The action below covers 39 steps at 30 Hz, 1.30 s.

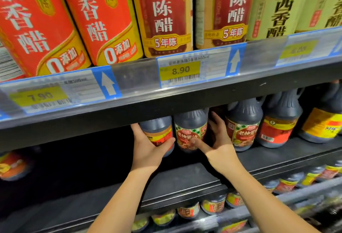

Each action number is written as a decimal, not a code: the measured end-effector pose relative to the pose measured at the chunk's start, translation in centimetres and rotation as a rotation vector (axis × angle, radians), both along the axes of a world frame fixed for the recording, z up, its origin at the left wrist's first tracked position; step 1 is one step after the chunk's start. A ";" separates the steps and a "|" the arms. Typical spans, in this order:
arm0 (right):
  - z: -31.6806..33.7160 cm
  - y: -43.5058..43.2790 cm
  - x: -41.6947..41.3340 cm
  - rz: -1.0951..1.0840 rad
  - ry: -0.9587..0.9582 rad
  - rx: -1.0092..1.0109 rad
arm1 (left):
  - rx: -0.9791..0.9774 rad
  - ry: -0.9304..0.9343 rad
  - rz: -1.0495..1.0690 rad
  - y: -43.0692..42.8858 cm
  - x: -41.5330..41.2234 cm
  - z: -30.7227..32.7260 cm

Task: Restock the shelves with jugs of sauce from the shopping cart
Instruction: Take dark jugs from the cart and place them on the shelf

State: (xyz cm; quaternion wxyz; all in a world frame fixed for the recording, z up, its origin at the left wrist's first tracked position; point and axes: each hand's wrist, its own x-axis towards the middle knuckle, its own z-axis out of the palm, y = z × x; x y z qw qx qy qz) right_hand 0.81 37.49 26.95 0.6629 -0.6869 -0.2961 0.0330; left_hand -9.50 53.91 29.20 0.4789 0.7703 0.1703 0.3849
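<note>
Two dark sauce jugs stand side by side on the middle shelf [185, 173], under the upper shelf's edge. My left hand [148, 147] cups the left jug [157, 131], which has an orange-red label, with fingers behind it and the thumb across its lower front. My right hand [218, 140] holds the second jug [190, 129], labelled in red with a green check border; the thumb lies on its label and the fingers reach up along its right side. More jugs of the same kind [242, 127] stand to the right. The shopping cart is out of view.
The upper shelf rail [166, 101] with price tags hangs low over the jug tops. Tall vinegar bottles [103, 16] fill the shelf above. To the left of my hands the middle shelf is dark, with one jug [13, 166] far left. Smaller bottles [212, 205] line the lower shelf.
</note>
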 end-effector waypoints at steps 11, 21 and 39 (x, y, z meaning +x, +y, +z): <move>0.4 1.7 0.6 -0.194 -0.202 -0.181 | 0.095 0.058 0.099 -1.1 2.7 -0.2; -0.3 3.1 1.1 -0.391 -0.160 -0.436 | 0.103 0.184 0.049 -0.7 2.3 -0.3; 3.6 0.0 -4.7 -0.437 -0.322 -0.380 | 0.070 0.258 0.127 -1.6 -0.3 1.3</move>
